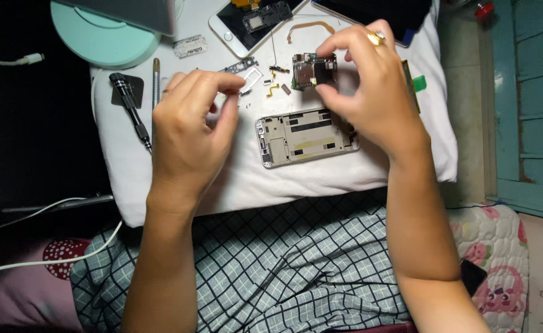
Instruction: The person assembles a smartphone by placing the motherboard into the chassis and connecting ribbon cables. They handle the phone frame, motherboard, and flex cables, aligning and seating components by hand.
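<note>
My right hand (370, 92) pinches a small phone circuit board (311, 71) by its right edge, holding it above the white work surface (283, 179). A ring sits on one of its fingers. My left hand (191, 129) hovers to the left with thumb and fingers curled close together; whether a tiny part is between them cannot be told. Below the board lies an emptied phone frame (305, 137), inside facing up. Small loose parts, a bracket (240, 65) and screws, lie between my hands.
A black screwdriver (131, 108) and a slim metal tool (155, 80) lie at the left. An opened white phone (253, 24), an orange flex cable (310, 26) and a dark device (376, 12) lie at the back. A mint lamp base (102, 38) stands at the back left. White cables (43, 234) trail at the left.
</note>
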